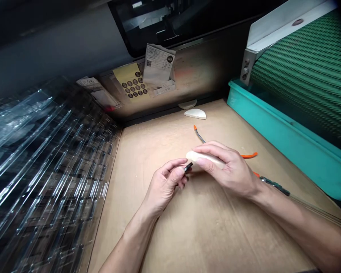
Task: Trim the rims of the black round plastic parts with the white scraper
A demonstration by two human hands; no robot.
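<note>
My left hand [170, 180] pinches a small black part [188, 167] between thumb and fingers, over the cardboard sheet. What kind of part it is, I cannot make out. Close beside it, my right hand [230, 163] is closed round a pale, smooth, rounded piece [207, 157], whose near end juts out toward the left hand. Further back on the cardboard lies a white half-moon piece [195, 113]. An orange-tipped tool [199, 133] lies partly hidden behind the right hand, and another orange tip [249, 155] shows on the hand's far side.
Stacked clear plastic trays [45, 170] fill the left side. On the right, a teal bin [287, 148] stands under a green ribbed belt [307, 64]. The cardboard sheet [147, 151] covers the work surface. Labels [159, 64] hang on the metal panel at the back, below a dark screen.
</note>
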